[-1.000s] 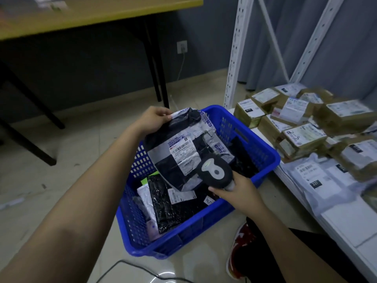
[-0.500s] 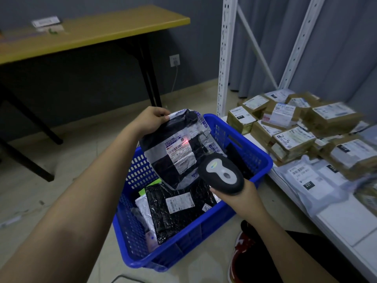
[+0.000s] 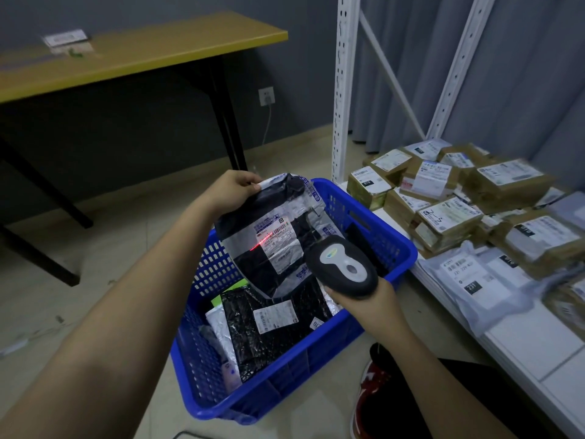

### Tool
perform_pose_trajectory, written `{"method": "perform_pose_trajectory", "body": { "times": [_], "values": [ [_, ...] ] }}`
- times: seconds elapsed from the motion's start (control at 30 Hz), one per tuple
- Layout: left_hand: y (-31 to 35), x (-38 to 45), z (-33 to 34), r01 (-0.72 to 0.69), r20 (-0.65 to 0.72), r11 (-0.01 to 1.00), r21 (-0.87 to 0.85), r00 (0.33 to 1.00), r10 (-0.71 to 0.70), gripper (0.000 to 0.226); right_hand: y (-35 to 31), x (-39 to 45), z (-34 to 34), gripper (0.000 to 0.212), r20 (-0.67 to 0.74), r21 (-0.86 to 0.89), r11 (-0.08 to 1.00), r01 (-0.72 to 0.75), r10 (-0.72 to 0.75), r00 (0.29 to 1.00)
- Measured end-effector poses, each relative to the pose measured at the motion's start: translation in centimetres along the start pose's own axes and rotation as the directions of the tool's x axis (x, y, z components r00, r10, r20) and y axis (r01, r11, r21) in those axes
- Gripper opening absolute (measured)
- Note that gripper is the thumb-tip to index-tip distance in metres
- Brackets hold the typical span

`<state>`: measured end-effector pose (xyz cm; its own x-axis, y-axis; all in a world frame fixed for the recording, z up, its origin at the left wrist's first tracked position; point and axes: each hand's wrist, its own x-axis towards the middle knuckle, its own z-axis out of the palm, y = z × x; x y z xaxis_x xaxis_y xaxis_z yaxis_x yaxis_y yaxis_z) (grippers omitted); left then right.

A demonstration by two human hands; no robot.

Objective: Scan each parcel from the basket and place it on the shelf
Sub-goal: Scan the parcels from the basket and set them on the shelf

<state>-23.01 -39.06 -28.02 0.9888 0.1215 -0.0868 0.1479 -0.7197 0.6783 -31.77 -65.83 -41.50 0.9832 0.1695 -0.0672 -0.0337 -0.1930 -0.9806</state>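
A: Parcel [image 3: 272,236] status? It's the black and clear poly bag, right?
B: Yes. Left hand [image 3: 229,193] pinches its top corner, fingers curled over the edge. Bag hangs tilted over the blue basket [image 3: 373,213], label facing up.
A: Scanner [image 3: 343,266]?
B: Right hand [image 3: 368,301] is wrapped round its grip, just right of and below the hanging bag. Red scan line sits on the label [image 3: 278,245].
A: What's under the hands?
B: More bags in the basket: a black one [image 3: 272,340] with a white label below the held one, silver mailer [image 3: 218,327] at its left.
A: Shelf [image 3: 522,340]?
B: Right of the right hand. Brown boxes [image 3: 443,223] and a grey mailer [image 3: 474,280] stacked on it. Yellow worktop [image 3: 152,55] far beyond the left hand.
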Motion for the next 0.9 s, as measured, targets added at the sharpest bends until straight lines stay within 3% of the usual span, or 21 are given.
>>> {"method": "perform_pose_trajectory", "body": {
  "times": [0.17,0.37,0.5,0.67,0.9],
  "values": [
    [0.8,-0.5,0.4,-0.017,-0.005,0.999,-0.038,1.0,0.017,0.022,-0.4,-0.2,-0.8,0.041,-0.048,0.009,1.0,0.004,-0.004,0.999],
    [4.4,-1.5,3.1,-0.169,-0.077,0.983,-0.072,0.983,0.164,0.022,-1.8,-0.7,-5.4,0.048,-0.321,-0.024,1.0,0.011,-0.018,0.947],
    [9.6,-2.8,6.5,-0.324,-0.101,0.935,-0.143,0.945,0.312,0.021,-2.6,-2.3,-11.7,0.043,-0.506,-0.096,0.994,0.045,-0.088,0.858],
    [18.4,-6.6,11.7,-0.486,-0.078,0.831,-0.271,0.871,0.484,0.021,-3.1,-7.3,-20.6,0.046,-0.646,-0.057,0.998,0.02,-0.052,0.762],
    [30.2,-12.8,22.2,-0.615,-0.005,0.667,-0.42,0.737,0.676,0.024,-0.8,-19.5,-31.5,0.04,-0.855,0.056,0.996,0.071,0.011,0.519]
  ]
}}
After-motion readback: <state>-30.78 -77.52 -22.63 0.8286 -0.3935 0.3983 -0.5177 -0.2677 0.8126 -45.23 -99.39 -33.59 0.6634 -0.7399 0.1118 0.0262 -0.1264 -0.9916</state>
